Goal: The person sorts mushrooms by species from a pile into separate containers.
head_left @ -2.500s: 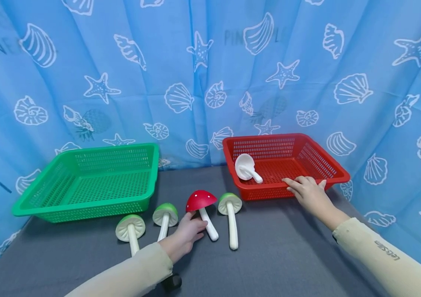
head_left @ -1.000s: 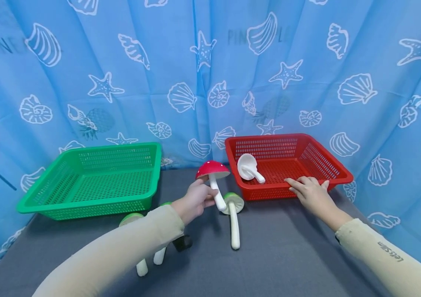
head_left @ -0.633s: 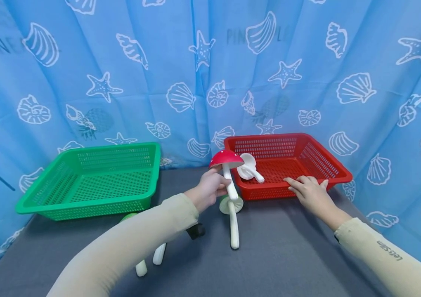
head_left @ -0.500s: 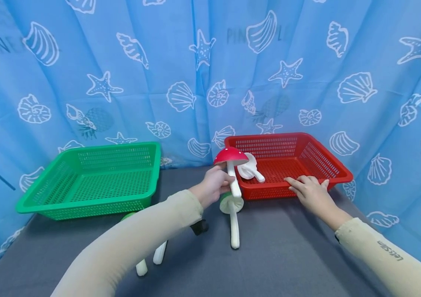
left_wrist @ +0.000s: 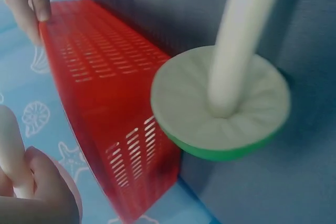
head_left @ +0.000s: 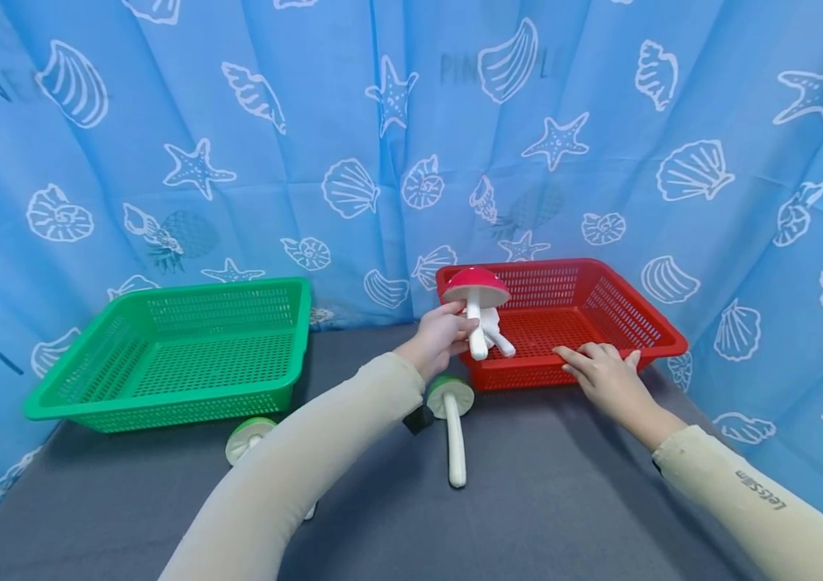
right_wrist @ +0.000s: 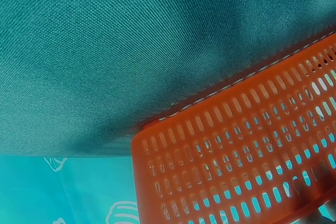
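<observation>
My left hand (head_left: 440, 335) pinches the white stem of a toy mushroom (head_left: 475, 284) with a white-dotted red cap. It holds the mushroom cap-up over the left end of the red basket (head_left: 586, 367). Behind it, partly hidden, a white piece with a rounded cup and short stem (head_left: 502, 343) lies in that basket. My right hand (head_left: 611, 383) rests with its fingers over the basket's front rim. Below my left hand, a green-capped toy mushroom (head_left: 455, 436) lies on the cloth; its pale underside (left_wrist: 184, 98) is close in the left wrist view.
A green basket (head_left: 165, 411) stands at the left on the grey cloth (head_left: 549, 500). Another green-capped mushroom (head_left: 244, 440) lies in front of it, partly behind my left sleeve (head_left: 295, 468). A blue shell-print curtain (head_left: 273, 202) hangs behind.
My left hand has taken hold of the red-capped mushroom, lifted it off the cloth and carried it right, over the red basket's left end. My right hand has stayed at the rim.
</observation>
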Available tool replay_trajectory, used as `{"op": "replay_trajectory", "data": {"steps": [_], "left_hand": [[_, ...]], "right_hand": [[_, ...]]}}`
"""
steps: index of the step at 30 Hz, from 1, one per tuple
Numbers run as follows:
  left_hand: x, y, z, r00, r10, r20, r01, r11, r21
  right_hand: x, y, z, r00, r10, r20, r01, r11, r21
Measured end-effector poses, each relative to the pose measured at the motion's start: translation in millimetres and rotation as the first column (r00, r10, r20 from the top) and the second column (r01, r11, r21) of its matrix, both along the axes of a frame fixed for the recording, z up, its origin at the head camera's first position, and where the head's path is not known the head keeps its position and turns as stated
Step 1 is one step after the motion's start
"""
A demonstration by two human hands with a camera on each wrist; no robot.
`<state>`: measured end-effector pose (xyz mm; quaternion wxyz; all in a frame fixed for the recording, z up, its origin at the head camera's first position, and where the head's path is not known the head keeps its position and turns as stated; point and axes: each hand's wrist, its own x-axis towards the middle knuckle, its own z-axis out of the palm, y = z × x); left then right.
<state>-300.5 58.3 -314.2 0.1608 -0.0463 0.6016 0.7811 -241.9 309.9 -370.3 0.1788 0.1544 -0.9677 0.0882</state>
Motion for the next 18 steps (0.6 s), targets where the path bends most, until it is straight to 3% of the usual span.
{"op": "replay_trajectory", "data": {"steps": [8, 18], "left_hand": [[-7.7, 21, 0.4, 0.999, 0.021, 0.027, -0.023, 0.995, 0.092], [-21.2, 36, -14.7, 0.995, 0.064, -0.07, -0.064, 0.998, 0.007]], "right_hand": [[-0.4, 3, -0.8, 1.0, 0.002, -0.017, -0.002, 1.0, -0.001], [-1.2, 2, -3.5, 0.997, 0.026, -0.072, -0.026, 1.0, -0.009]]}}
